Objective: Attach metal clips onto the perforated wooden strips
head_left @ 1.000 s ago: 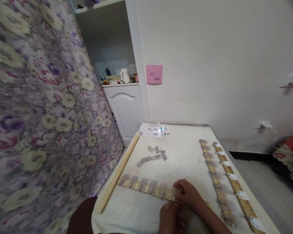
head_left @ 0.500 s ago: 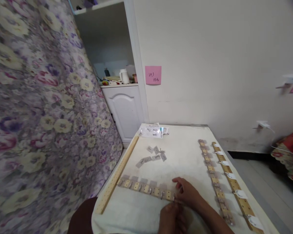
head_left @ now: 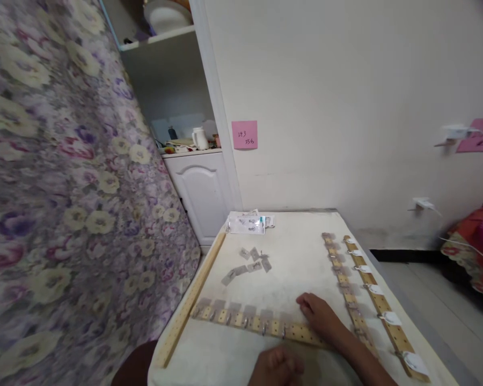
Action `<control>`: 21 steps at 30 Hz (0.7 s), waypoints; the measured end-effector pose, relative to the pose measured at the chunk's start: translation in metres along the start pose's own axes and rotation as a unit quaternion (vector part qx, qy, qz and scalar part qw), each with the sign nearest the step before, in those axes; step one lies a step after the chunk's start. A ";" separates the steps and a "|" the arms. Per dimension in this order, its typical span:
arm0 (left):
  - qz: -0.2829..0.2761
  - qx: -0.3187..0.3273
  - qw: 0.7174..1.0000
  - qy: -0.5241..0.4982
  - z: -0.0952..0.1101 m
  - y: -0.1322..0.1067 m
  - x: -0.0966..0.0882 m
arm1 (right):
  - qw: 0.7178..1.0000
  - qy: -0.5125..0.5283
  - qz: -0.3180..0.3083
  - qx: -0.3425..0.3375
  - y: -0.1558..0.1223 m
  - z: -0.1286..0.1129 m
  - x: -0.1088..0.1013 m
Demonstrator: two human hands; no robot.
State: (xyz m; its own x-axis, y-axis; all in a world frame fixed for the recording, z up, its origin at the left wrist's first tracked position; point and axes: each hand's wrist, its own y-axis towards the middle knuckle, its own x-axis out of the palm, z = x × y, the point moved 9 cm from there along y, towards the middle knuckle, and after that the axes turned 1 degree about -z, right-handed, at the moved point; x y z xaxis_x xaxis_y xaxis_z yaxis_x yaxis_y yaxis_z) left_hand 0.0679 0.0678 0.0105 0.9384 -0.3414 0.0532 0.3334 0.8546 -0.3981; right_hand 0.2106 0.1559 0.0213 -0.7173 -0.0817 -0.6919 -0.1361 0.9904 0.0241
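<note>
A light wooden strip with holes (head_left: 298, 329) lies across the near part of the table, with several clear plates bearing small metal hooks (head_left: 264, 328) set along its left and middle. My right hand (head_left: 316, 312) is over the strip's right part, its fingers stretched leftward and nothing visible in them; whether it touches the wood I cannot tell. Nearer to me, my left hand (head_left: 277, 365) is apart from the strip, fingers curled in; anything inside them is hidden. Beyond the strip, several loose clear hook plates (head_left: 254, 266) lie scattered on the cloth.
A bare holed strip (head_left: 191, 300) lies along the left edge of the table. On the right are a strip with clear hook plates (head_left: 346, 287) and one with white hooks (head_left: 380, 300). Hook packaging (head_left: 246, 223) lies at the back. A floral curtain (head_left: 80, 187) hangs left.
My left hand has drawn back from the strip toward me. My right hand has shifted a little right, uncovering the last hook and more holes. The view has tilted slightly.
</note>
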 end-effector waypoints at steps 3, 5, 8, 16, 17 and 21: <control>0.002 0.033 0.999 0.022 0.043 0.003 -0.022 | 1.000 -0.004 0.003 0.003 0.001 0.005 0.004; 0.042 0.085 0.993 0.076 0.076 0.017 -0.049 | 1.000 -0.009 0.011 -0.001 0.001 0.004 0.006; 0.138 0.125 0.960 0.209 0.110 0.050 -0.092 | 1.000 -0.021 0.020 -0.007 -0.001 0.001 0.007; 0.174 0.201 0.868 0.419 0.144 0.120 -0.096 | 1.000 0.004 0.015 0.001 -0.001 0.004 0.013; 0.160 0.202 0.858 0.445 0.143 0.125 -0.090 | 1.000 0.007 0.016 0.001 -0.002 0.004 0.013; 0.117 0.184 0.812 0.542 0.135 0.139 -0.074 | 1.000 0.015 0.024 -0.002 -0.004 0.001 0.010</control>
State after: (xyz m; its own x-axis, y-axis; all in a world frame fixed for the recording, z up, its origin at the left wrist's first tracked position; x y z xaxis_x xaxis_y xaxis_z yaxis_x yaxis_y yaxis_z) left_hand 0.0569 0.2644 0.0751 0.4155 -0.1253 -0.9009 0.3485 0.9368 0.0304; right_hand 0.2047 0.1513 0.0134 -0.7428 -0.0370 -0.6685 -0.1040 0.9927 0.0607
